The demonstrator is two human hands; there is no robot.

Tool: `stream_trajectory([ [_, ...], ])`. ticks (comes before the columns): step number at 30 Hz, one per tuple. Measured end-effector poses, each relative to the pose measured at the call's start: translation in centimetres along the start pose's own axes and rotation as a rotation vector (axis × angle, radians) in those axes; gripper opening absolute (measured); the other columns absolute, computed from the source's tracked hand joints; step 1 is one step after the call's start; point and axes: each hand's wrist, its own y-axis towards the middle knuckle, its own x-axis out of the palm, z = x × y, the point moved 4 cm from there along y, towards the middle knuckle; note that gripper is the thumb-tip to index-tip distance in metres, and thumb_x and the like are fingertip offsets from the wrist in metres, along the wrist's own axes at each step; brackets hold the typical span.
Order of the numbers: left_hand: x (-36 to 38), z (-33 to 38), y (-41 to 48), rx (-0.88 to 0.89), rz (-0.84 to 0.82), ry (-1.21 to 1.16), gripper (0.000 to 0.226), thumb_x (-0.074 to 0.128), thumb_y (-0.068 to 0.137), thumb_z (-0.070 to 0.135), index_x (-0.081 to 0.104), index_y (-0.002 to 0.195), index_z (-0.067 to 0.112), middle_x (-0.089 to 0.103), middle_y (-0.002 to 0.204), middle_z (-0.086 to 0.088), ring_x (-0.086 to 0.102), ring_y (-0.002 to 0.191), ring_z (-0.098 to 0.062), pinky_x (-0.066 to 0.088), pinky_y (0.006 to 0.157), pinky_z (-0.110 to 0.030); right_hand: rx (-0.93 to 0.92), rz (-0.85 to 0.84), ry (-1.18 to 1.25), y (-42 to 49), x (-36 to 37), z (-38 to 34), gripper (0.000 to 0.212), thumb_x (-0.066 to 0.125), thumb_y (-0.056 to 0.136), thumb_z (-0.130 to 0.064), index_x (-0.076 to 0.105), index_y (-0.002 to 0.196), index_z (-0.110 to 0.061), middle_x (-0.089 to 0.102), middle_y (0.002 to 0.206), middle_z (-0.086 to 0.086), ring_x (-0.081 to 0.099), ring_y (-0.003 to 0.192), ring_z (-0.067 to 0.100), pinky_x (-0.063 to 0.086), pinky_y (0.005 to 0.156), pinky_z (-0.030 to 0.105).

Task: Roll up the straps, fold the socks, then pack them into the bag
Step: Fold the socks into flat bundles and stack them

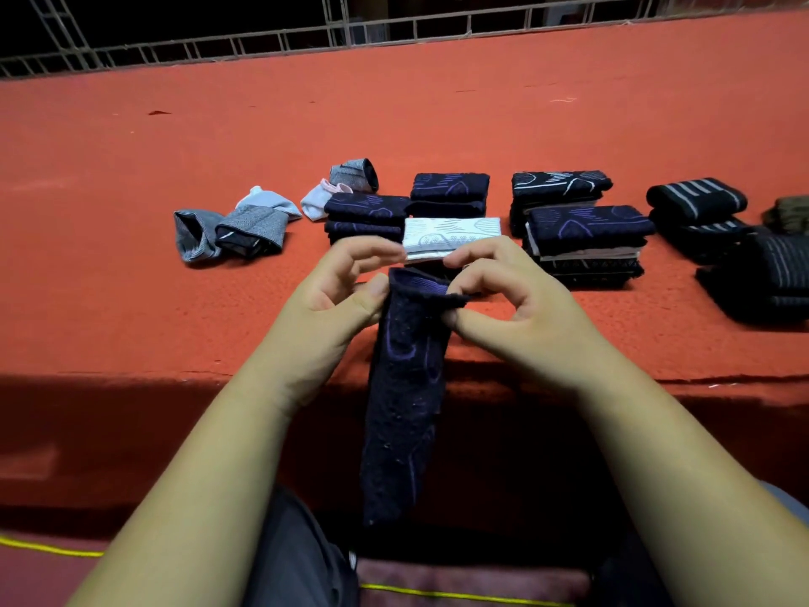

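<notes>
Both hands [346, 286] [503, 295] pinch navy sock [405, 387] cuff, prob. opening it, hanging

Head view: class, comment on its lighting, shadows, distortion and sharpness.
Head view: dim, warm light on the red table; near-black beyond the railing; deep shadow below the table's front edge; wide-angle distortion bows the railing and stretches the forearms; the hanging dark sock looks soft, its purple pattern faint.
</notes>
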Motion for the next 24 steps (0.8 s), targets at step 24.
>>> stream_trajectory([
  [24,0.1,1.1,-0.5,-0.056,0.112,0.193,0.022,0.058,0.107,0.013,0.077,0.116,0.006,0.080,0.112,-0.013,0.069,0.094,-0.012,0.055,0.083,-0.025,0.087,0.325,0.133,0.6,-0.3,-0.4,0.033,0.087,0.086,-0.033,0.060,0.104,-0.026,0.064,0.110,0.001,0.065,0.096,0.012,0.051,0.086,0.028],
])
